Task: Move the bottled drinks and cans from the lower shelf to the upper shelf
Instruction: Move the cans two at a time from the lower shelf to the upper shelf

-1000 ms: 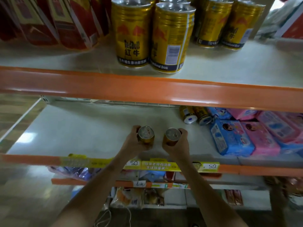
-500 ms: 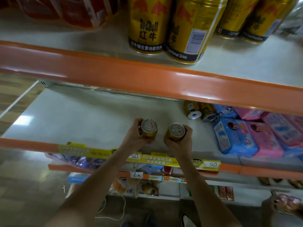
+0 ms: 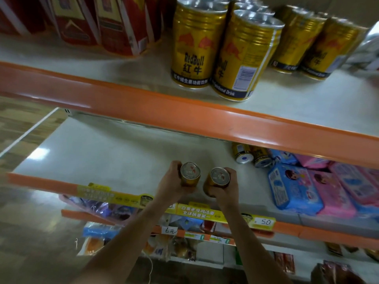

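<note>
My left hand (image 3: 171, 181) grips a gold can (image 3: 190, 174) upright just above the front of the lower shelf (image 3: 98, 154). My right hand (image 3: 224, 188) grips a second gold can (image 3: 217, 180), tilted slightly, right beside the first. Two more gold cans (image 3: 251, 155) lie on their sides far back on the lower shelf under the orange rail. On the upper shelf (image 3: 297, 103) stand several gold Red Bull cans (image 3: 223, 52) in two groups.
The upper shelf's orange front rail (image 3: 184, 111) runs across above my hands. Red cartons (image 3: 106, 23) stand at the upper left. Blue and pink packs (image 3: 320, 187) fill the lower shelf's right side. Yellow price tags (image 3: 194, 210) line its front edge; lower shelves hold snacks.
Both hands have lifted slightly with their cans, held close together. The view has tilted up, so more of the upper shelf's cans shows.
</note>
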A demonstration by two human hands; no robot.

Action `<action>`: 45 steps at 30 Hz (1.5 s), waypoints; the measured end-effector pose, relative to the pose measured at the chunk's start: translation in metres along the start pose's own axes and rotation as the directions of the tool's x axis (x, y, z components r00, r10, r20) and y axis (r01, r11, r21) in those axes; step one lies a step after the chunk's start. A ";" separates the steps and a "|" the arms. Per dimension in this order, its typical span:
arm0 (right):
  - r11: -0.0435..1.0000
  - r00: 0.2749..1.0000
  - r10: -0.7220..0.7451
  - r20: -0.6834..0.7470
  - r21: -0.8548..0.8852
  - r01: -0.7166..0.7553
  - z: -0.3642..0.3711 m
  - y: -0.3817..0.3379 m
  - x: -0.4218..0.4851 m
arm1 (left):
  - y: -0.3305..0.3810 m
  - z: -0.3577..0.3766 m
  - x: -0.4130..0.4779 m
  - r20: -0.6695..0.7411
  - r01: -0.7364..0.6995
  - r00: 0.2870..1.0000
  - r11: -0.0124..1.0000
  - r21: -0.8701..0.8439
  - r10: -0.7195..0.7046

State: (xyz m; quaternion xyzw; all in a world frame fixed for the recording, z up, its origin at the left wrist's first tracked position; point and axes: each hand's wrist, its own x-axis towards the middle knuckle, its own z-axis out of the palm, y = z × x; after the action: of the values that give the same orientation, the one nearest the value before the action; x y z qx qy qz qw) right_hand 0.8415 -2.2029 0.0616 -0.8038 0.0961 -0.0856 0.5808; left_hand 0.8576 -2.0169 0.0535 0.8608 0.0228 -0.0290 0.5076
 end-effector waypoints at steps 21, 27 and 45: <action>0.998 0.964 0.052 0.262 0.021 -0.060 -0.015 0.000 0.016 | -0.007 -0.032 -0.015 0.229 0.117 0.972 0.948 -0.297 -0.048; 0.999 0.929 0.025 0.370 -0.054 -0.005 -0.020 0.000 0.022 | 0.021 -0.013 -0.016 0.024 0.034 0.999 0.994 -0.104 -0.031; 0.998 0.957 -0.067 0.283 0.038 0.058 -0.028 0.018 0.009 | 0.044 -0.002 -0.014 0.169 0.003 0.986 0.996 -0.087 0.012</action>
State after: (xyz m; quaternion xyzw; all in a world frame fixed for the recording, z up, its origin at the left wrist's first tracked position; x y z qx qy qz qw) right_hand 0.8426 -2.2362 0.0535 -0.8020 -0.0150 0.0109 0.5971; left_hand 0.8463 -2.0363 0.0940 0.8325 -0.0212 -0.0998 0.5446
